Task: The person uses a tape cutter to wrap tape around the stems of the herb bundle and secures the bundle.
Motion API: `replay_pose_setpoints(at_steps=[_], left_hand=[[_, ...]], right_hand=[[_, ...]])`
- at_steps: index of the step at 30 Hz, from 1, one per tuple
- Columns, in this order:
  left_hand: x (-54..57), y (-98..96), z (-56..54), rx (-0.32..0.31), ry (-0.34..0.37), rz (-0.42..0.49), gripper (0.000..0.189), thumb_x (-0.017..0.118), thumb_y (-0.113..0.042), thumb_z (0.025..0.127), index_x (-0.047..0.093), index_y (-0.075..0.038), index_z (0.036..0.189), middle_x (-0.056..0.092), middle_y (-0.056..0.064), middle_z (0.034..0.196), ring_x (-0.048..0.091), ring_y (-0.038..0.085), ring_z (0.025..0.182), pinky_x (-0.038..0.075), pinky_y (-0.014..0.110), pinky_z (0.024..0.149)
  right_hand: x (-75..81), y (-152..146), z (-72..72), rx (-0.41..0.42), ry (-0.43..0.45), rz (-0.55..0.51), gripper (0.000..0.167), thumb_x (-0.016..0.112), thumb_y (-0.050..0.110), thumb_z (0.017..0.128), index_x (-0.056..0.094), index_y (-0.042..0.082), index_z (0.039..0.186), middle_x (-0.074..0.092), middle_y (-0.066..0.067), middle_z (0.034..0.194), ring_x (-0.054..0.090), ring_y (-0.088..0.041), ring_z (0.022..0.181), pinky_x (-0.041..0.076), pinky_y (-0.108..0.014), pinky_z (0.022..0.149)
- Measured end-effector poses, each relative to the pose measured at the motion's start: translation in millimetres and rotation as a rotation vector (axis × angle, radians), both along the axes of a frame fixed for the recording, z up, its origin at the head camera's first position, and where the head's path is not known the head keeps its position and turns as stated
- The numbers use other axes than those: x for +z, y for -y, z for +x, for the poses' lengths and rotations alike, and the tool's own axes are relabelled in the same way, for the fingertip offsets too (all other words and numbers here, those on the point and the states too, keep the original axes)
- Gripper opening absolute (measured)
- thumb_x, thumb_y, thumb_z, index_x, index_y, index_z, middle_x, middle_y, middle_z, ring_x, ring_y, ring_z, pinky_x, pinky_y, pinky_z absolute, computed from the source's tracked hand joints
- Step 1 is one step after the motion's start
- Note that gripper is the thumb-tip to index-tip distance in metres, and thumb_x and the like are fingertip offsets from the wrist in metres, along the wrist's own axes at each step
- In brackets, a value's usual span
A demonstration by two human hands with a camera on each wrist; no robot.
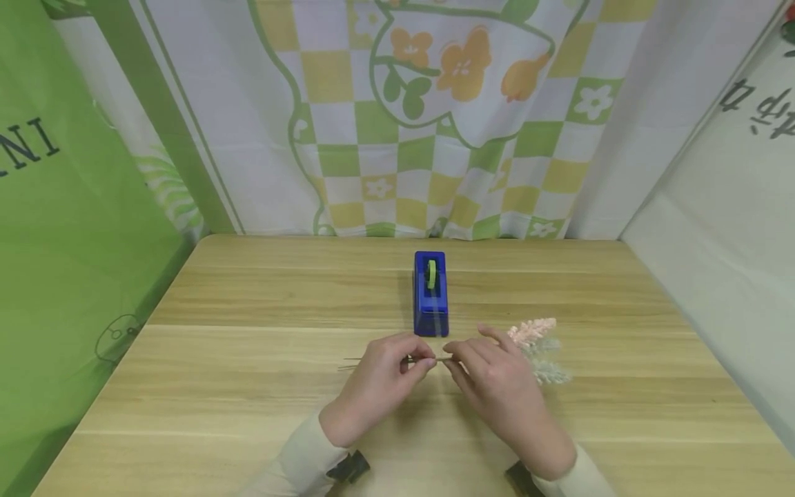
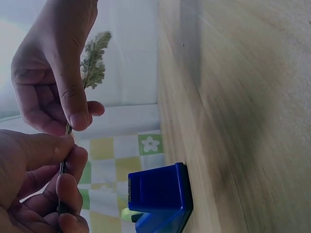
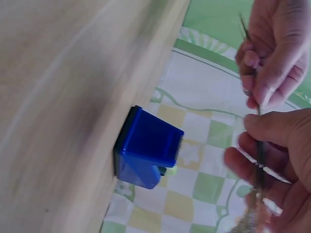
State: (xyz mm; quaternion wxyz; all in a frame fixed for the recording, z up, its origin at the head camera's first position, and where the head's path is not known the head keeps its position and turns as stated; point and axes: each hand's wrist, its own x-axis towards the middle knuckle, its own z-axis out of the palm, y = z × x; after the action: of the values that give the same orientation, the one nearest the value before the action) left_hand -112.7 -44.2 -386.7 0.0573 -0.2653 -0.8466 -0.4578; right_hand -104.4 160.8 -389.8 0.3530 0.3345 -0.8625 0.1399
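Sleeves [image 1: 298,455] of a person come in lowest, over the near part of the table [image 1: 248,393]. Left hand [image 1: 385,369]: thumb and fingers clamped on thin stems [image 1: 442,359]. Right hand [image 1: 499,376]: thumb and fingertips pinched on the same stems, just beside the left fingertips; one finger lifted away. Stems lie roughly parallel to the table's far edge, with a pink flower [image 1: 531,331] and pale flowers [image 1: 549,373] past the right hand, toward the table's right edge. Blue tape dispenser [image 1: 430,321] stands between the hands and the middle of the far edge.

Risks (judged): stems look slim, so a slack pinch on either side would likely let one slide or roll out of line. Free ends spread beyond the left hand; uneven gathering is likeliest there. Flowers sit close to the right palm; a tighter curl could bend them. Dispenser is near the fingertips; a forward reach might shove it or meet its teeth [image 2: 129,189].

Views: both wrist views show those teeth, and the stems held clear of the table; the head view settles neither. Left wrist view adds the left fingers curled along the stems. Right wrist view has pale glints on the stems; cannot tell whether tape. Only the head view shows the flowers uncut and distinct.
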Motion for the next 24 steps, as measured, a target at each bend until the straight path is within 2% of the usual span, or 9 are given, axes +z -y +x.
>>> replay_pose_setpoints(at_steps=[4,11,18,24], left_hand=[[0.0,0.2,-0.9,-0.011,0.017,-0.020,0.004,0.073,-0.008,0.096,0.075,-0.008,0.093,0.076,0.002,0.091,0.049,0.002,0.068,0.046,0.017,0.062],[-2.5,-0.4,-1.1,-0.013,-0.005,-0.044,0.005,0.074,-0.006,0.095,0.075,-0.010,0.092,0.075,0.001,0.091,0.050,0.001,0.070,0.046,0.017,0.063],[-4.8,-1.3,-0.8,-0.009,-0.040,-0.078,0.004,0.075,-0.007,0.094,0.074,-0.011,0.092,0.075,0.001,0.091,0.053,0.003,0.072,0.046,0.016,0.064],[-5.5,-2.7,-0.5,-0.011,-0.037,-0.126,0.004,0.074,-0.008,0.095,0.074,-0.010,0.092,0.074,0.000,0.091,0.058,0.004,0.076,0.049,0.015,0.067]], right_hand=[[5.4,-0.5,3.2,-0.024,0.012,0.028,0.020,0.087,0.012,0.079,0.075,0.007,0.094,0.079,-0.001,0.083,0.074,-0.016,0.074,0.060,-0.040,0.083],[14.0,-1.7,10.4,-0.074,0.082,0.146,0.016,0.088,0.015,0.080,0.079,0.011,0.093,0.070,0.005,0.079,0.066,-0.011,0.068,0.055,-0.028,0.063],[18.0,-1.3,12.7,-0.065,0.125,0.176,0.014,0.085,0.011,0.084,0.072,0.015,0.085,0.065,0.008,0.075,0.060,-0.009,0.064,0.051,-0.023,0.059],[20.4,0.5,14.4,-0.111,0.222,0.199,0.022,0.084,0.014,0.087,0.065,0.020,0.077,0.059,0.013,0.067,0.049,-0.003,0.059,0.044,-0.017,0.053]])
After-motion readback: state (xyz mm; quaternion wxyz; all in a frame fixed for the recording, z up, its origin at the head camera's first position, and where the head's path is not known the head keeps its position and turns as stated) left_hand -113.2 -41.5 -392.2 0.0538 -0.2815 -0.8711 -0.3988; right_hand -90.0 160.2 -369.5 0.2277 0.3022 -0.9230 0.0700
